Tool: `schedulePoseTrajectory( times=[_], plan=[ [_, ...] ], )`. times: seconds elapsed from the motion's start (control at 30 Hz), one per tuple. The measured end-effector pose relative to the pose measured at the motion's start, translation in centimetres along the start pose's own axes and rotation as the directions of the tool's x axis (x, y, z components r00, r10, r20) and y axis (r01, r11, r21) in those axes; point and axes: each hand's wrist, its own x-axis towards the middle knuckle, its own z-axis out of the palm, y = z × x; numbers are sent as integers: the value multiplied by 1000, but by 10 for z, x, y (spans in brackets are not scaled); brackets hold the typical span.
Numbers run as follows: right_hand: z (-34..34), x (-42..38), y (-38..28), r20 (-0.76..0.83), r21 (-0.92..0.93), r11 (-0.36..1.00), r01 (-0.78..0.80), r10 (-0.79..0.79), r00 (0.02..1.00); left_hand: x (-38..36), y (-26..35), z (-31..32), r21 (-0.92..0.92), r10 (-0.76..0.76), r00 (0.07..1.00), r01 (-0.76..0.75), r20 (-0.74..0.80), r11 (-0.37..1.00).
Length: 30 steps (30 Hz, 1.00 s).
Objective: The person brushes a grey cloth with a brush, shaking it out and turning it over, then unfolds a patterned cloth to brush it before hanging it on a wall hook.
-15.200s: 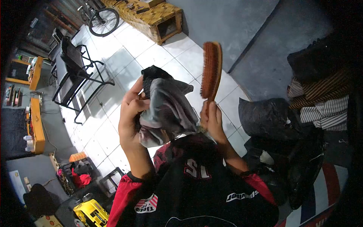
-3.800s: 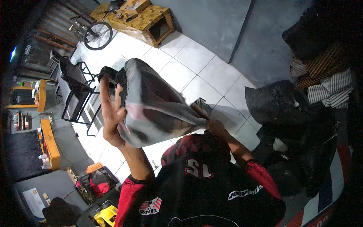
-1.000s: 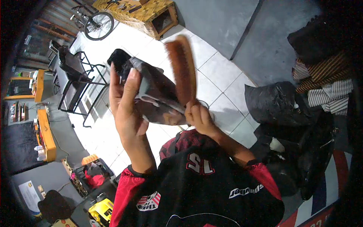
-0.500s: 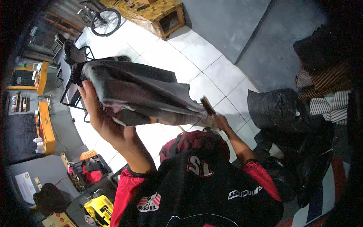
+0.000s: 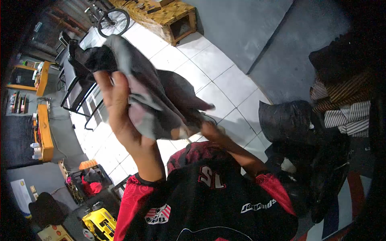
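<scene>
A dark grey cloth garment with paler grey and pinkish patches hangs in folds in front of my chest. My left hand is raised on its left side, with the fingers reaching up behind the fabric and the thumb against it; they grip the garment. Blurred by motion, my right hand is at the lower right end of the cloth. Its fingers are partly hidden, and what they hold cannot be made out.
Black plastic bags and folded striped cloths lie at the right. A black chair, a bicycle and a woven-topped table stand farther off. A yellow toy vehicle is at the lower left.
The garment has swung and bunched up, its left end now higher. My right hand has moved left toward the cloth, and the brown object beside it no longer shows. My left hand has shifted slightly right.
</scene>
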Motion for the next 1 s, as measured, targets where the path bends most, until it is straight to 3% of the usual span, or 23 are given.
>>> schedulePoseTrajectory(
  times=[0.03, 0.07, 0.1, 0.13, 0.2, 0.23, 0.3, 0.33, 0.37, 0.4, 0.43, 0.5, 0.57, 0.63, 0.73, 0.77, 0.8, 0.87, 0.9, 0.97, 1.0],
  plan=[
    [20, -13, 56, 203, -260, 964, -59, 114, 972, 2, 0, -8, 135, 128, 991, -131, 27, 982],
    [24, -28, 88, 303, -388, 917, -90, 219, 927, 4, 2, -13, 158, 131, 991, -129, -4, 979],
    [27, -43, 120, 396, -513, 855, -82, 320, 861, 9, 8, -12, -88, -113, 979, 99, -172, 991],
    [34, -59, 154, 381, -533, 842, -87, 331, 863, 2, 0, -20, 289, 140, 970, -78, -201, 954],
    [40, -71, 196, 326, -572, 816, -90, 326, 887, 10, 8, -19, -114, -1, 987, -17, -159, 993],
    [39, -68, 206, 285, -590, 803, -89, 310, 907, 9, 9, -21, -32, 34, 993, -38, -109, 999],
    [5, -53, 138, 261, -584, 802, -122, 329, 908, 8, 9, -24, 123, 105, 994, -103, -7, 987],
    [0, -42, 120, 79, -288, 906, -310, 345, 935, 1, 0, -28, 296, 209, 970, -237, 121, 925],
    [-4, -29, 99, -95, 64, 913, -402, 407, 909, -1, 1, -22, 154, 84, 996, -86, 21, 984],
    [-16, -17, 60, -137, 237, 918, -317, 355, 925, -3, 2, -15, -164, -170, 981, 154, -89, 974],
    [-31, -9, 15, -188, 399, 891, -216, 310, 932, -4, 1, -10, -316, -291, 950, 244, -111, 917],
    [-54, -5, -49, -165, 558, 829, 44, 59, 984, -5, 3, 0, -446, -370, 925, 296, -87, 845],
    [-60, -5, -74, -212, 500, 833, 238, -149, 966, -5, 6, 9, -523, -387, 921, 311, -41, 794],
    [-48, -6, -85, -405, 18, 931, 364, -326, 854, -5, 8, 12, -531, -397, 918, 340, 6, 776],
    [-8, -5, -27, -240, 186, 957, 221, -173, 955, 3, 8, 10, -447, -326, 945, 276, -37, 851],
    [10, -8, 7, -202, 264, 926, 272, -222, 954, 7, 8, 7, -415, -298, 953, 250, -53, 875],
    [34, -14, 55, -168, 342, 886, 314, -271, 948, 10, 8, 4, -254, -203, 973, 169, -114, 952],
    [26, -28, 72, -12, 346, 928, 142, -147, 989, 15, 9, -3, -502, -192, 978, 129, -76, 855],
    [13, -36, 77, 94, 239, 969, -63, 42, 995, 20, 8, -9, -522, -162, 985, 108, -59, 846],
    [-24, -50, 53, 234, -29, 897, -442, 436, 869, 26, 8, -17, -515, -132, 990, 87, -52, 853],
    [-29, -52, 53, 228, -102, 875, -472, 483, 846, 29, 8, -21, -486, -130, 990, 86, -59, 870]
  ],
)
